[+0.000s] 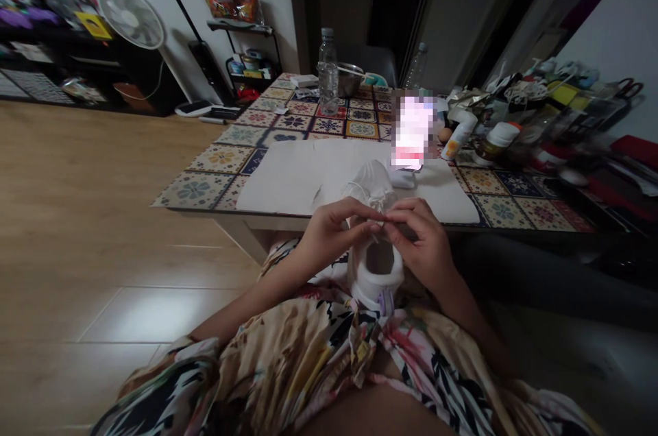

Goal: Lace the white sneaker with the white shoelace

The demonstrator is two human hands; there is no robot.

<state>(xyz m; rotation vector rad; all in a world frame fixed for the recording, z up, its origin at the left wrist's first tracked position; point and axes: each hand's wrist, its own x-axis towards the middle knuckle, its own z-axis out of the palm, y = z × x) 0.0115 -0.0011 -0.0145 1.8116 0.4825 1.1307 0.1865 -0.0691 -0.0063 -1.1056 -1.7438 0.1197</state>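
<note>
A white sneaker [375, 290] points away from me, its heel at my lap and its toe up against the table edge. Above its tongue, my left hand [336, 227] pinches a white shoelace [379, 207] between thumb and forefinger. My right hand [422, 238] meets it from the other side, fingertips closed on the lace too. The fingertips of both hands almost touch, and they hide part of the lace. A purple-grey patch [385, 301] shows on the shoe's heel. The shoe's opening faces up toward me.
White paper [282, 172] covers the front of the patterned table [205, 189]. A lit phone [411, 134], blurred out, stands behind the shoe. Plastic bottles [327, 76], a metal bowl [350, 81], a white tube [459, 136] and a jar [497, 143] stand farther back. Clutter crowds the right side.
</note>
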